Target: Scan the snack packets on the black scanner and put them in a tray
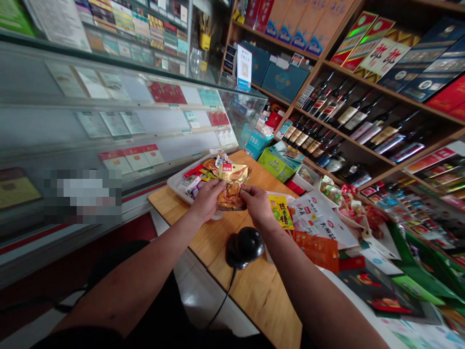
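Observation:
Between my two hands is a gold and brown snack packet (232,188) with a red label near its top, its front facing me. My left hand (209,199) pinches its left edge, and my right hand (258,206) grips the right edge. Just behind it, a white tray (176,186) holds several small colourful snack packets. Below my right hand a black, round-headed device (250,245) with a cable stands on the wooden table (250,295). To the right of that hand lies a yellow packet (281,212) with green print.
White snack bags (319,215) and an orange bag (316,249) lie to the right. A glass display counter (138,116) runs along the left. Behind the table are a green box (278,162) and shelves of wine bottles (348,114). A QR-code stand (244,67) tops the counter.

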The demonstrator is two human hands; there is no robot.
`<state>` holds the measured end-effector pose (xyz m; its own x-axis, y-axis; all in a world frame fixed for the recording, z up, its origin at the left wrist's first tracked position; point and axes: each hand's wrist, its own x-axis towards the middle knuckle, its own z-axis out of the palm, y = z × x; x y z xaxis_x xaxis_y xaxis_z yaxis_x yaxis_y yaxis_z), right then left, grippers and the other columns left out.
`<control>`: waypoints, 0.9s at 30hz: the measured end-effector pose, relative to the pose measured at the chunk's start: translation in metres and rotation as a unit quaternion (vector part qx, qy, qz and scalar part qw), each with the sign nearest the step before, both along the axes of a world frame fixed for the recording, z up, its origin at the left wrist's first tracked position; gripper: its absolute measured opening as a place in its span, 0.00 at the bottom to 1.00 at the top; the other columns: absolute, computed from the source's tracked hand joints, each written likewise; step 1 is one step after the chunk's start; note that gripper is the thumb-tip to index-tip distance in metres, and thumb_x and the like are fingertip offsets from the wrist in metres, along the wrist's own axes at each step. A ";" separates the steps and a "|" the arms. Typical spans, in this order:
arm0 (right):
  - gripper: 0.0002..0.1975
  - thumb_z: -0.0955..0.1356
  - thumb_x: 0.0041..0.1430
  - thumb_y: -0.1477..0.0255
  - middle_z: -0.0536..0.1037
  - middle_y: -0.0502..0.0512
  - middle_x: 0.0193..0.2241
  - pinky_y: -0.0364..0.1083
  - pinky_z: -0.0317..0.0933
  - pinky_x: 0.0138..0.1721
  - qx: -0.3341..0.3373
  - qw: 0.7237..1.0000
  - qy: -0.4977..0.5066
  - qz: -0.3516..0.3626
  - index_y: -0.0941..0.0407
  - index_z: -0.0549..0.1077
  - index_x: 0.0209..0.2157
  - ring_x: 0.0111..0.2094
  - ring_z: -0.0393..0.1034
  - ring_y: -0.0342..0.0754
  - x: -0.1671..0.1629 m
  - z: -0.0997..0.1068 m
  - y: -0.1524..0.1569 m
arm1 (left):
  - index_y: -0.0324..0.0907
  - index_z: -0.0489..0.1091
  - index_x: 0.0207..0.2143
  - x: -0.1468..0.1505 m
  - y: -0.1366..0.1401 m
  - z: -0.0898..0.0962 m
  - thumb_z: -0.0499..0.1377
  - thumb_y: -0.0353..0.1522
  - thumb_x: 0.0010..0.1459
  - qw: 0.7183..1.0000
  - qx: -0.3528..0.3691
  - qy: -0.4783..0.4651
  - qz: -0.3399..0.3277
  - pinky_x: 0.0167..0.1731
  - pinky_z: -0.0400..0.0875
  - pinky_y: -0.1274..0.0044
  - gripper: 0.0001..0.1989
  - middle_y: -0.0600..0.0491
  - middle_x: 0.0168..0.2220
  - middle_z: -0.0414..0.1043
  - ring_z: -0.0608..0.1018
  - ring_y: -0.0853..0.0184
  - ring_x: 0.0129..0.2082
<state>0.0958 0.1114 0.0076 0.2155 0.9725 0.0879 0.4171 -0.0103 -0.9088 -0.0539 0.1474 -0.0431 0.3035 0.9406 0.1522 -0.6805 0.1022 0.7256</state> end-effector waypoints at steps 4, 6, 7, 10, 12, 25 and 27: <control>0.14 0.71 0.48 0.61 0.73 0.49 0.23 0.42 0.62 0.27 -0.012 0.993 0.112 -0.023 0.58 0.71 0.29 0.23 0.64 0.42 0.003 0.001 -0.004 | 0.40 0.71 0.46 0.001 0.000 -0.003 0.64 0.41 0.59 0.995 0.034 0.083 0.035 0.33 0.73 0.74 0.18 0.50 0.37 0.76 0.78 0.67 0.31; 0.14 0.71 0.47 0.61 0.73 0.50 0.24 0.42 0.62 0.27 -0.006 0.992 0.119 -0.033 0.58 0.71 0.29 0.23 0.64 0.42 0.008 0.002 -0.004 | 0.40 0.71 0.45 0.001 0.000 -0.004 0.65 0.41 0.57 0.979 0.056 0.159 0.117 0.36 0.73 0.74 0.18 0.50 0.38 0.75 0.77 0.66 0.34; 0.14 0.70 0.47 0.61 0.73 0.50 0.24 0.42 0.61 0.27 -0.001 0.993 0.108 -0.041 0.59 0.71 0.28 0.24 0.64 0.42 0.011 0.002 -0.004 | 0.40 0.70 0.43 0.001 -0.001 -0.004 0.65 0.41 0.57 0.962 0.071 0.205 0.168 0.37 0.73 0.74 0.17 0.50 0.38 0.75 0.77 0.66 0.35; 0.13 0.70 0.49 0.61 0.72 0.50 0.23 0.42 0.59 0.27 0.017 0.996 0.059 -0.066 0.59 0.72 0.27 0.24 0.63 0.42 0.021 0.003 -0.004 | 0.41 0.71 0.39 0.003 -0.005 0.000 0.64 0.40 0.59 0.897 0.137 0.321 0.270 0.37 0.71 0.74 0.12 0.51 0.36 0.74 0.75 0.66 0.35; 0.13 0.69 0.51 0.62 0.73 0.50 0.23 0.42 0.59 0.28 0.032 0.997 0.026 -0.071 0.58 0.73 0.27 0.25 0.64 0.43 0.025 0.004 -0.005 | 0.41 0.72 0.39 0.007 -0.010 0.006 0.62 0.39 0.60 0.876 0.195 0.353 0.267 0.36 0.71 0.74 0.10 0.50 0.37 0.74 0.75 0.66 0.35; 0.08 0.67 0.63 0.69 0.74 0.57 0.56 0.47 0.69 0.49 0.137 0.978 -0.148 0.052 0.54 0.78 0.39 0.53 0.71 0.50 0.015 0.013 -0.025 | 0.40 0.68 0.55 0.039 -0.013 0.020 0.62 0.38 0.61 0.982 0.137 0.126 0.037 0.53 0.71 0.69 0.22 0.44 0.55 0.72 0.75 0.58 0.54; 0.09 0.68 0.63 0.68 0.75 0.57 0.55 0.46 0.70 0.47 0.135 0.978 -0.147 0.055 0.54 0.79 0.40 0.53 0.72 0.50 0.019 0.011 -0.025 | 0.40 0.69 0.53 0.041 -0.007 0.013 0.62 0.38 0.61 0.989 0.099 0.110 0.022 0.47 0.73 0.71 0.20 0.45 0.51 0.74 0.77 0.60 0.49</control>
